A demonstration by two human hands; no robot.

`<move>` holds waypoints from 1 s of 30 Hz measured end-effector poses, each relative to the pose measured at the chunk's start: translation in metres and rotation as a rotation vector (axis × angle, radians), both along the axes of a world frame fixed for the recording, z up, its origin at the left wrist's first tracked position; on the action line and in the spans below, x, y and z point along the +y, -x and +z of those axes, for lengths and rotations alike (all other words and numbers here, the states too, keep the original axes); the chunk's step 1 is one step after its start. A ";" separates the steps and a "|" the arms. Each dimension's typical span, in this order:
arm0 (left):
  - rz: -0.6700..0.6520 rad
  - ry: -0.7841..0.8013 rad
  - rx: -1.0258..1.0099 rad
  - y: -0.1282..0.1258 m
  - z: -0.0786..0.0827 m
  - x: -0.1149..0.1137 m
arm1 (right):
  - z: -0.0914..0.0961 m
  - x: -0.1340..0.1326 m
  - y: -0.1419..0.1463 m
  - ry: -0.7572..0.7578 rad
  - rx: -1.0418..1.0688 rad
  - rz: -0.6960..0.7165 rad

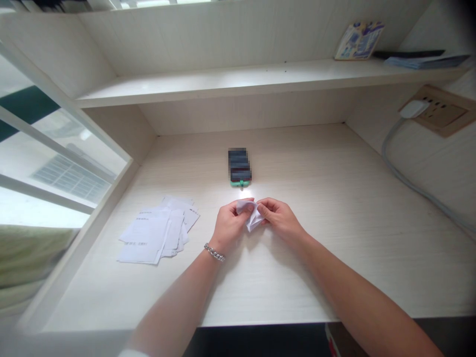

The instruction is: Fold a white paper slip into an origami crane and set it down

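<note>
Both my hands meet over the middle of the pale wooden desk [334, 208]. My left hand [229, 224], with a silver chain bracelet on its wrist, pinches one side of a small folded white paper [250, 214]. My right hand [278, 218] pinches the other side, fingers pressed together on it. The paper is creased and held just above the desk. A phone [239, 166] in a green case lies flat just beyond my hands.
A loose pile of white paper slips [158, 235] lies on the desk to the left. A shelf [238, 82] above carries a leaflet [359, 40] and dark papers. A white plug [413, 109] with a grey cable sits in the right wall socket. A window is at left.
</note>
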State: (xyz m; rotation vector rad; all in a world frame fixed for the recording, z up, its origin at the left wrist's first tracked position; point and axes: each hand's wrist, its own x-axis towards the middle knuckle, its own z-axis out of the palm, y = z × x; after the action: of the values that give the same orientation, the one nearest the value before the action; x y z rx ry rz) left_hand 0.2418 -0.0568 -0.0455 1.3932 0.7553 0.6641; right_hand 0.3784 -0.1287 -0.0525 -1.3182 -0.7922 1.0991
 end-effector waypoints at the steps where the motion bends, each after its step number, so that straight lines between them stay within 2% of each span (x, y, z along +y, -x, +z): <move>1: 0.002 -0.004 0.002 0.000 0.000 0.000 | 0.000 0.000 0.000 0.002 0.010 -0.002; 5: 0.013 -0.008 0.012 0.000 0.001 -0.001 | 0.003 0.000 0.000 0.005 0.022 -0.010; 12: 0.023 -0.026 0.028 0.000 -0.001 -0.001 | 0.003 -0.001 0.000 0.007 -0.084 0.021; 25: -0.045 -0.068 0.029 0.002 0.002 0.001 | 0.005 -0.003 0.001 -0.018 -0.161 0.013; 30: -0.061 0.006 0.010 0.002 -0.001 0.002 | 0.011 -0.006 0.002 -0.003 -0.233 -0.014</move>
State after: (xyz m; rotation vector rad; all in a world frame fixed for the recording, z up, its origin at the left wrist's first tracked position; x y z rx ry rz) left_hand 0.2401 -0.0544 -0.0469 1.4095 0.7193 0.6077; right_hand 0.3765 -0.1345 -0.0419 -1.4645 -0.9538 0.9435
